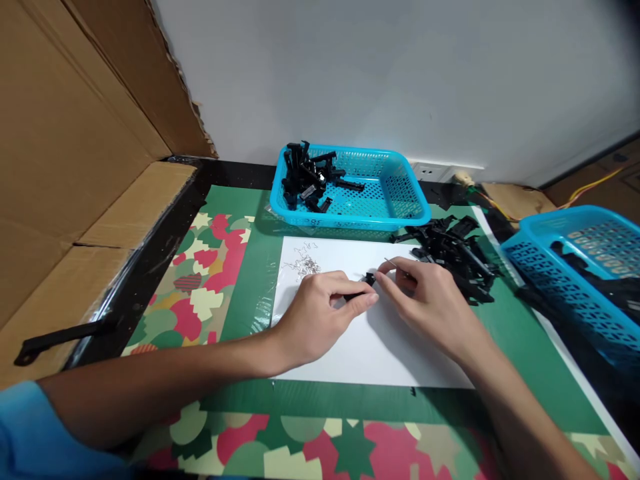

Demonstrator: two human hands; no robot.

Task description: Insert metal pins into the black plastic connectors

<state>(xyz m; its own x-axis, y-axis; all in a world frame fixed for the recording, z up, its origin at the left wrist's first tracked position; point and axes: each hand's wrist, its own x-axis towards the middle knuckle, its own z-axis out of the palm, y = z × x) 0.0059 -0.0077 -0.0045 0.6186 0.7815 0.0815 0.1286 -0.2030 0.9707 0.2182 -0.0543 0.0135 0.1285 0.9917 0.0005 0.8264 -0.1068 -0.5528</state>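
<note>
My left hand (320, 313) rests on a white sheet (370, 347) and pinches a small black plastic part (361, 288) between thumb and fingers. My right hand (425, 297) meets it from the right, its fingers closed on a thin metal wire piece (393, 263) whose tip points up and left. The two hands touch at the part. A small heap of thin metal springs (304, 261) lies on the sheet just beyond my left hand. A pile of loose black plastic parts (450, 250) sits right of the sheet, close to my right hand.
A blue basket (395, 193) with several black parts stands behind the sheet. A second blue basket (575, 267) is at the right edge. Cardboard walls (75, 153) rise on the left. A patterned green mat (210, 287) covers the table. Cables (500, 200) run along the back right.
</note>
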